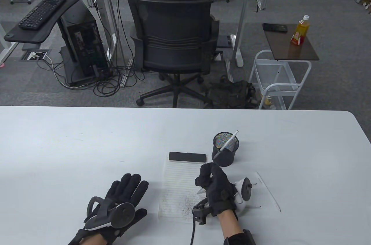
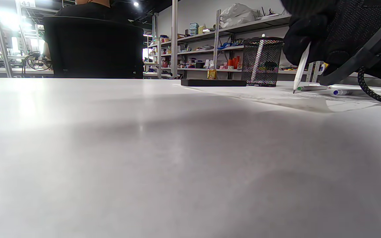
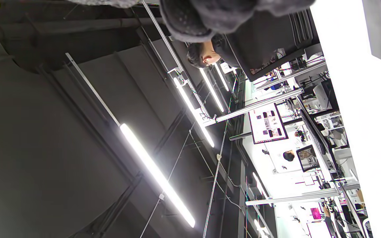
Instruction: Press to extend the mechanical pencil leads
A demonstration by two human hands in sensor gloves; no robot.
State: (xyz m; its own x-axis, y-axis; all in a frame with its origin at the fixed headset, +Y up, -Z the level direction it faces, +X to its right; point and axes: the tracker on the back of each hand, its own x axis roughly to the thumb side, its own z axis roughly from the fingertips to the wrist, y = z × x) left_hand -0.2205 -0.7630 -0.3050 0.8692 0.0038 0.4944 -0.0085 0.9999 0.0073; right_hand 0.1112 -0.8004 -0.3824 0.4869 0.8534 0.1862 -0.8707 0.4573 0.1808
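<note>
Nearest, we see the left hand (image 1: 123, 198) flat on the bench (image 1: 58, 146), fingers spread, holding nothing. The right hand (image 1: 214, 187) grips a white pencil (image 2: 301, 67) upright, tip on the notepad (image 1: 178, 181). Beyond, the mesh cup (image 1: 225, 149) holds one more pencil (image 1: 229, 142) — leaning.

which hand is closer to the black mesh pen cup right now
Right. The right hand holds a pencil over the notepad, just in front of the mesh pen cup. The left hand rests flat on the table, farther off to the left.
</note>
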